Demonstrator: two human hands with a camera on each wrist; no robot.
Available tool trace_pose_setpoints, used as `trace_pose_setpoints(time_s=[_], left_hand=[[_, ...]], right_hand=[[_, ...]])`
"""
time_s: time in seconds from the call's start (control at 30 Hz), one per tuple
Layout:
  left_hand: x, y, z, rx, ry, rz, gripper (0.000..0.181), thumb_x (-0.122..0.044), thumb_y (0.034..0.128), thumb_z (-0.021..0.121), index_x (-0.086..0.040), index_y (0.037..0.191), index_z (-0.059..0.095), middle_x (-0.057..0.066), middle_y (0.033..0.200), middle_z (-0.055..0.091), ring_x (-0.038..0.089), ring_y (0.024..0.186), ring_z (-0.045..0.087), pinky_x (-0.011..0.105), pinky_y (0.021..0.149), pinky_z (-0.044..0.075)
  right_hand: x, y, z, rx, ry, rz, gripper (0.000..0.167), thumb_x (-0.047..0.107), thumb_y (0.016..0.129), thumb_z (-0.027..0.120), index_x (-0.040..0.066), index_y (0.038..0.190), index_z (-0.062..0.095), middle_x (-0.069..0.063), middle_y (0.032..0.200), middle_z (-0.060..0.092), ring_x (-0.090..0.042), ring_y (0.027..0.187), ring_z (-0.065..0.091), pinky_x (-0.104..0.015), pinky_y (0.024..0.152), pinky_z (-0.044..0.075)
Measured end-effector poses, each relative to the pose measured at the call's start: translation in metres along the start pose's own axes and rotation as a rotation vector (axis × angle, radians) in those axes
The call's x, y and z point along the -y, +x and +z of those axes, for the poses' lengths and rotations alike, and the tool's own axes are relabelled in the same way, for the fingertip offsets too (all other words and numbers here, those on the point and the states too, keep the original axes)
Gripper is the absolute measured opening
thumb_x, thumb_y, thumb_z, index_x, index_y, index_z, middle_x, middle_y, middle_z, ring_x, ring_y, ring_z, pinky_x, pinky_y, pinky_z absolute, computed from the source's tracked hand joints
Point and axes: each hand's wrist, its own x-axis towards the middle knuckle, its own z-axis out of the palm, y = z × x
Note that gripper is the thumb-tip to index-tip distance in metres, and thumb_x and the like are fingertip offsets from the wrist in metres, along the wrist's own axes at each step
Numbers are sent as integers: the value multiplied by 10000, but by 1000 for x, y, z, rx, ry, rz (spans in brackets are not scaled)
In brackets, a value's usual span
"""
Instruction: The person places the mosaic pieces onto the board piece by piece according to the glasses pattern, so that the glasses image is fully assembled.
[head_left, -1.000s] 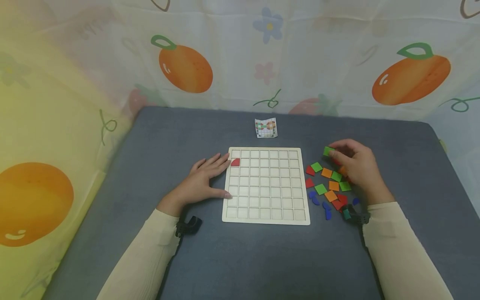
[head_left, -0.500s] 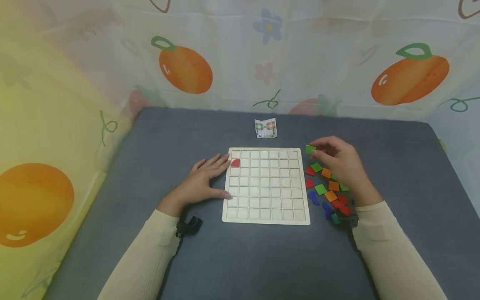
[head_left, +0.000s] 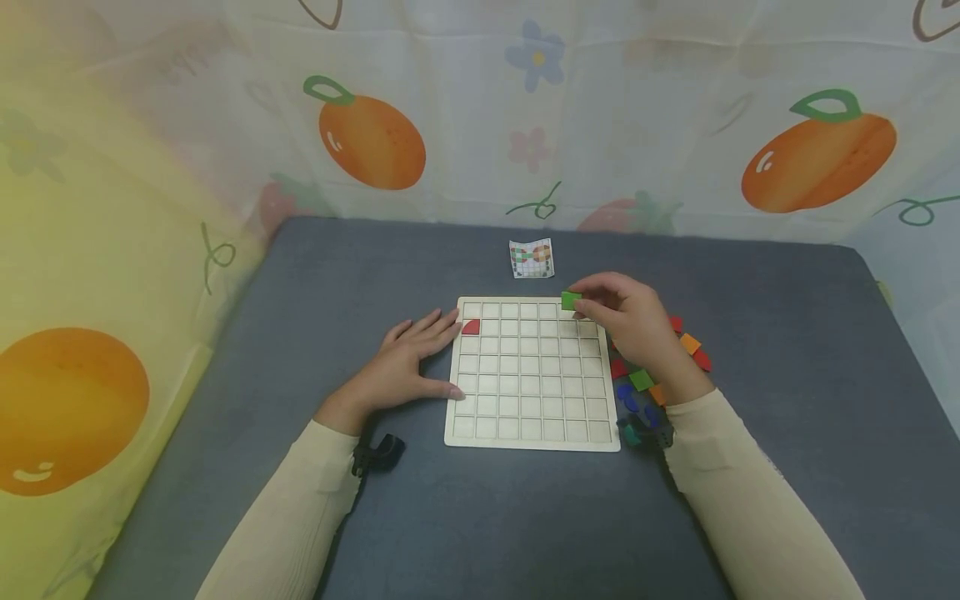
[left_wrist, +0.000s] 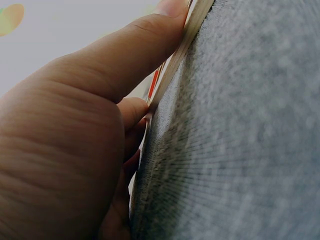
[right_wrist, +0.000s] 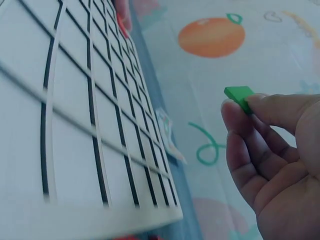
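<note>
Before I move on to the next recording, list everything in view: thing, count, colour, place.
Green square: 1, green, pinched in the right hand near the far edge of the grid board
Grid board: 1, pale cream, on the table
Red piece: 1, red, leftmost column, second row from the far edge
Loose pieces: count unclear, some hidden; red, green, orange, blue; right of the grid board
Patterned card: 1, white with coloured print, beyond the grid board
Table: 1, dark grey, beneath
Fruit-print curtain: white and yellow, behind
Wrist devices: 2, black, one per wrist
Sleeves: 2, cream
Left hand: 1, bare, touching the grid board's left edge
Right hand: 1, bare
</note>
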Motion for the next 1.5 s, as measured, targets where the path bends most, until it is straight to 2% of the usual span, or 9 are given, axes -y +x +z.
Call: trace_pose_setpoints(time_s=[0.3, 0.67, 0.9, 1.13, 1.33, 1.5], left_hand=[[0, 0, -1, 1, 0, 7, 1135, -571, 854, 916, -185, 1727, 302, -68, 1788, 194, 195, 1654, 83, 578, 1265, -1], [-3, -1, -1, 3, 3, -10, 1131, -561, 852, 920, -178, 1723, 309, -59, 1785, 201, 196, 1655, 80, 584, 1265, -3], [-3, -1, -1, -11, 1, 7, 1130, -556, 849, 923, -146, 1718, 328, -20, 1784, 228, 238, 1656, 101, 612, 1258, 11], [-3, -1, -1, -3, -8, 6, 1111, -565, 860, 910, -164, 1718, 330, -51, 1783, 218, 201, 1654, 92, 592, 1262, 5], [-4, -2, -2, -7, -14, 5, 1107, -555, 859, 915, -156, 1715, 338, -41, 1782, 226, 210, 1654, 99, 596, 1261, 7], [-5, -2, -3, -11, 0, 5, 1116, -553, 852, 922, -142, 1714, 343, -28, 1783, 232, 229, 1655, 104, 608, 1259, 10]], right_hand=[[6, 15, 29, 45, 74, 3, 223, 103, 1068, 739, 80, 1289, 757, -88, 1087, 739, -341, 956, 752, -502, 901, 572], [8, 26, 65, 98, 84, 39, 217, 113, 1046, 772, 84, 1261, 767, -74, 1007, 719, -248, 861, 746, -453, 844, 580], [9, 31, 83, 138, 6, 46, 214, 132, 1060, 757, 82, 1268, 758, -47, 961, 722, -212, 755, 720, -443, 827, 555], [12, 35, 94, 174, -66, 84, 219, 185, 1070, 750, 100, 1271, 760, -22, 944, 725, -214, 741, 687, -427, 786, 554], [17, 40, 99, 183, -175, 76, 234, 214, 1075, 734, 109, 1278, 785, -8, 1021, 739, -202, 901, 674, -429, 875, 540], [20, 41, 100, 189, -198, 88, 270, 269, 1102, 692, 127, 1316, 773, -25, 1096, 747, -219, 991, 684, -456, 930, 538]])
